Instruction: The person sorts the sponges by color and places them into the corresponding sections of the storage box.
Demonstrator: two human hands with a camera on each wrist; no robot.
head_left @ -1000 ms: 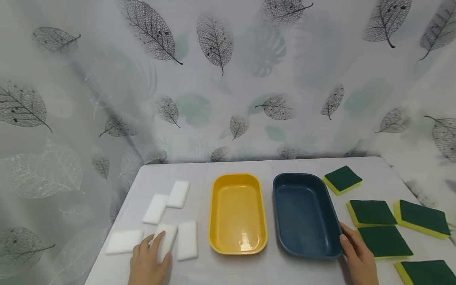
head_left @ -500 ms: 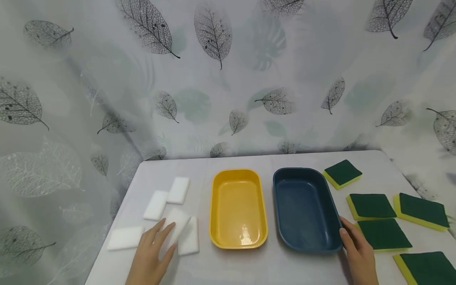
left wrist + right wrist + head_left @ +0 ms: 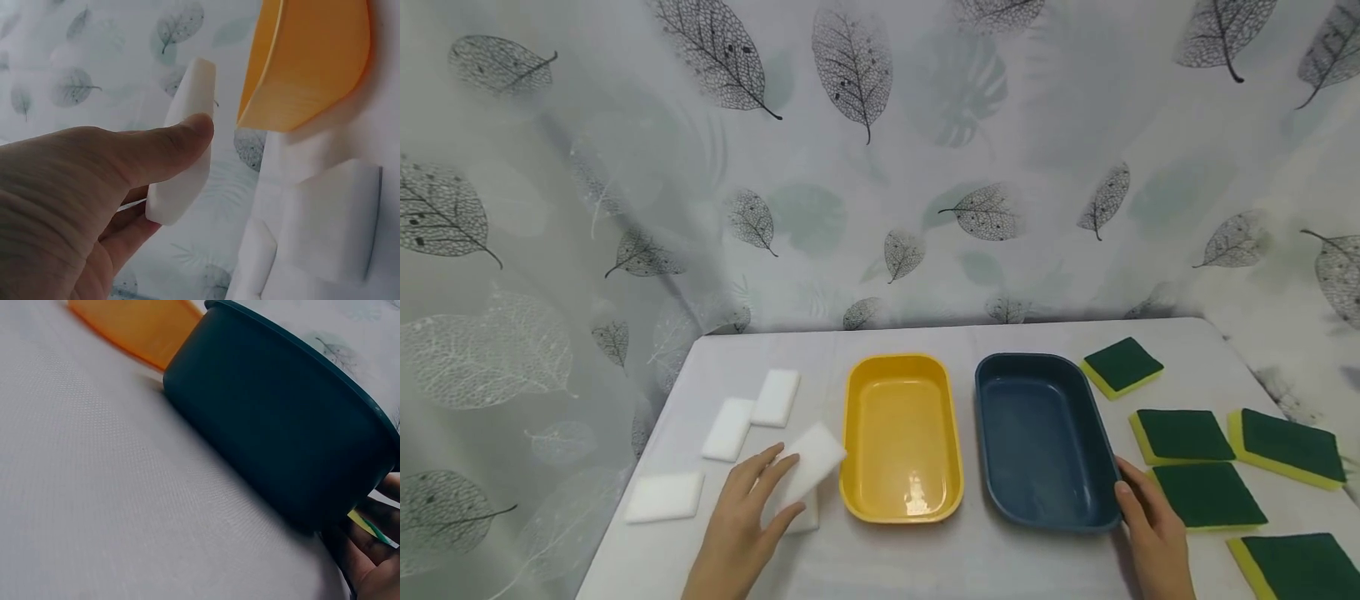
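Observation:
My left hand (image 3: 741, 521) pinches a white sponge (image 3: 814, 462) between thumb and fingers, lifted above the table beside the left rim of the yellow tray (image 3: 847, 467). In the left wrist view, the thumb lies across the face of that same white sponge (image 3: 187, 150), below the tray's wall. Another white sponge (image 3: 805, 515) is partly hidden beneath the held one. My right hand (image 3: 1157, 533) rests its relaxed fingers against the right side of the dark blue tray (image 3: 1045, 450), near its front corner. In the right wrist view, the fingers meet the blue tray's outer wall (image 3: 269, 412).
Several white sponges (image 3: 664, 497) lie at the left of the white-covered table (image 3: 1000, 567). Several green-and-yellow scouring sponges (image 3: 1208, 493) lie at the right, one close behind my right hand. A leaf-patterned curtain (image 3: 865, 208) hangs along the table's back and left.
My left hand has picked a white sponge up from the table and carried it right, toward the yellow tray. My right hand has stayed at the blue tray.

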